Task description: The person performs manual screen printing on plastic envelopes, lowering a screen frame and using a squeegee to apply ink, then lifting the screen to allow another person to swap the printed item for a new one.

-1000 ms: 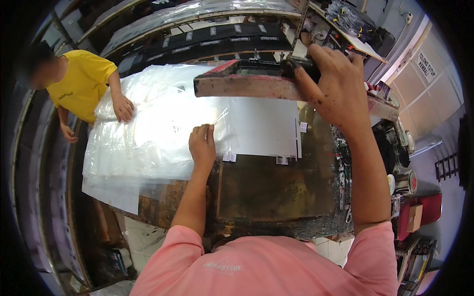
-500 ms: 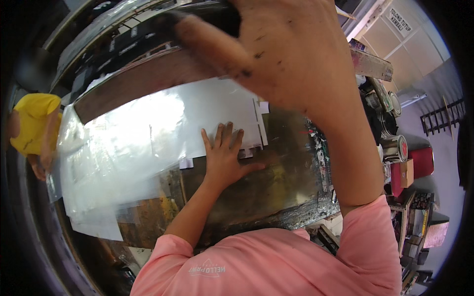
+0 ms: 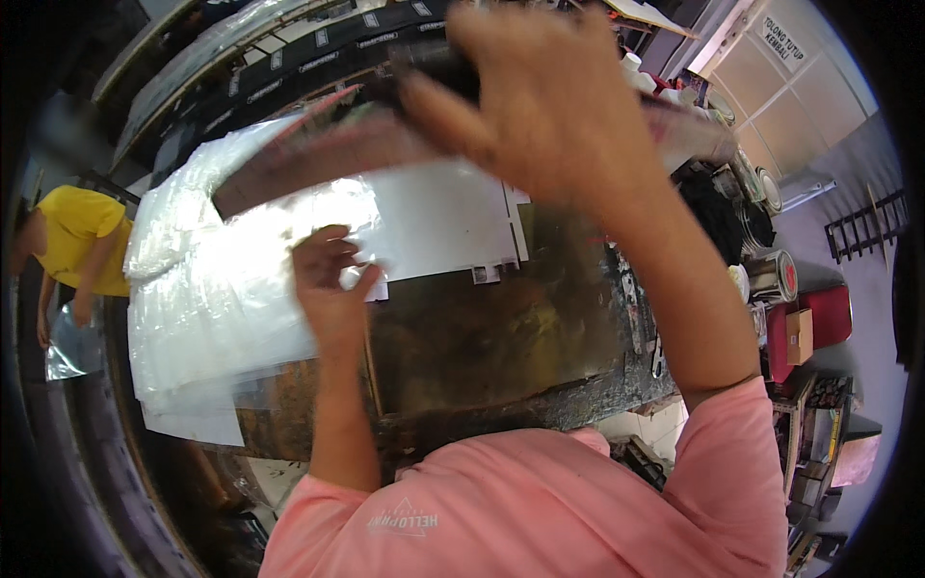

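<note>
My right hand (image 3: pixel 549 106) is raised in front of me, blurred by motion. Its fingers and thumb close over a long printing frame (image 3: pixel 332 162), tilted up above the table; the fingertips are partly hidden. Lower and to the left, my left hand (image 3: pixel 332 279) hovers over a spread of clear plastic sheets or bags (image 3: pixel 202 308). Its fingers curl loosely, with the thumb apart and nothing plainly between them. To its right lies a pale smooth sheet (image 3: pixel 434 226) with small tabs at its edges, on the dark, stained worktable (image 3: pixel 482 347).
A person in a yellow top (image 3: pixel 82 231) stands at the left, a clear sheet hanging from the hands. Cans (image 3: pixel 771 277), a red chair (image 3: pixel 831 328) and a shelf (image 3: pixel 814 433) line the right. Beyond the frame, dark printed pieces (image 3: pixel 328 53) lie on a long table.
My left hand has left the pale sheet and moved left over the clear plastic, its fingers curling. The frame has shifted and tilted with my right hand. The person in yellow has lowered the hands.
</note>
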The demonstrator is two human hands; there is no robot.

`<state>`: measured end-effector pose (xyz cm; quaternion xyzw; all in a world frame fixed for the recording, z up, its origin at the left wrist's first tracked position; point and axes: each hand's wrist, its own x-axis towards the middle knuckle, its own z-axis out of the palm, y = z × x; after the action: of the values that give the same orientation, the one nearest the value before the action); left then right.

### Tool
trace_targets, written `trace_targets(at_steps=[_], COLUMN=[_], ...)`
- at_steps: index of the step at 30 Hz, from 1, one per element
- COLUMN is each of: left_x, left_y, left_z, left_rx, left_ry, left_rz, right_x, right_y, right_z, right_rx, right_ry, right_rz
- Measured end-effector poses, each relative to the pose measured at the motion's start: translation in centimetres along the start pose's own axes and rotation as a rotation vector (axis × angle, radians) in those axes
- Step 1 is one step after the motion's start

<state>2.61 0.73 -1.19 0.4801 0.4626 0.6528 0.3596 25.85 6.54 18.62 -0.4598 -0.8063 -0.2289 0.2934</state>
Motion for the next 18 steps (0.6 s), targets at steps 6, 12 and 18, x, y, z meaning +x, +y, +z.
trace_targets(at_steps=[6, 12, 18], left_x=[-6.3, -9.1, -9.7], left_y=[1.3, -4.5, -4.4], left_z=[-4.7, -6.8, -7.7], left_rx=[0.471, 1.058, 1.132], left_ry=[-0.134, -0.153, -0.205], left_rz=[-0.203, 0.113, 0.081], right_x=[-11.4, -18.6, -14.2], right_y=[-0.5, -3.4, -0.6], right_z=[5.5, 10.1, 17.1], right_rx=[0.156, 0.063, 0.063], right_ry=[-0.580, -0.626, -0.476], right_rz=[-0.022, -0.014, -0.006])
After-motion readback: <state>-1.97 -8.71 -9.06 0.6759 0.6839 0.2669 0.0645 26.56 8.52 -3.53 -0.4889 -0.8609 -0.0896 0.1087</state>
